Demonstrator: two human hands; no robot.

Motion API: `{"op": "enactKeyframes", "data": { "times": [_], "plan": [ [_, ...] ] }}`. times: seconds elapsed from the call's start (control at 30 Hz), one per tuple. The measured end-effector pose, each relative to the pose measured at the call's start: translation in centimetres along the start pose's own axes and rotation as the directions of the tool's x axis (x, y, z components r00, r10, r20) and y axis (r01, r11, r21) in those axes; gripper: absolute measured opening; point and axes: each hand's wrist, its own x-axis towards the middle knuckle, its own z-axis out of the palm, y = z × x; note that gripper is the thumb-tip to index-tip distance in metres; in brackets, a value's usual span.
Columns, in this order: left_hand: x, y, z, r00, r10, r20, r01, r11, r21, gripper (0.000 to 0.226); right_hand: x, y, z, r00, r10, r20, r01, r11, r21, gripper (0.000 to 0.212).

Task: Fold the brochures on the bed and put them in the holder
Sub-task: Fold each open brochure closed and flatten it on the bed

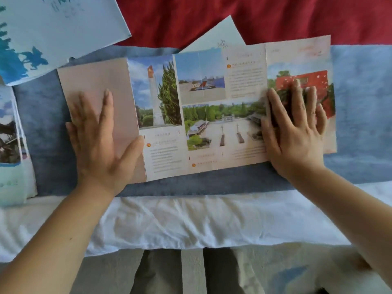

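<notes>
A long brochure [201, 115] with photos of a monument and a park lies spread across the blue bed runner [360, 102]. Its plain pink left panel is turned inward over the page, and my left hand [99, 141] lies flat on it with fingers spread. My right hand [294, 128] presses flat on the right panel, over a picture of a red building. A second pale brochure [220, 37] pokes out from under the far edge. No holder is in view.
A large blue-and-white brochure [53, 32] lies at the far left on a red blanket [275, 15]. Another folded brochure [12, 145] sits at the left edge. White sheet [191, 221] runs along the bed's near edge; my legs and floor show below.
</notes>
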Motion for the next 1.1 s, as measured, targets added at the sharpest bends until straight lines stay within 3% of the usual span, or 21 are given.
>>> {"op": "enactKeyframes", "data": {
  "times": [0.67,0.93,1.1],
  "plan": [
    [0.6,11.8,5.8,0.996,0.089,0.007,-0.089,0.994,-0.066,0.098,0.2,1.1,0.5,0.999,-0.044,-0.024,0.046,0.996,0.077,0.059],
    [1.2,17.6,8.4,0.982,0.187,0.027,-0.187,0.982,-0.027,0.098,3.0,5.5,-1.2,0.943,-0.260,-0.208,0.278,0.958,0.066,0.041],
    [1.8,20.3,9.9,0.974,0.223,0.043,-0.225,0.971,0.076,0.094,3.0,7.3,-0.9,0.972,-0.141,-0.187,0.156,0.986,0.067,0.053]
  ]
}}
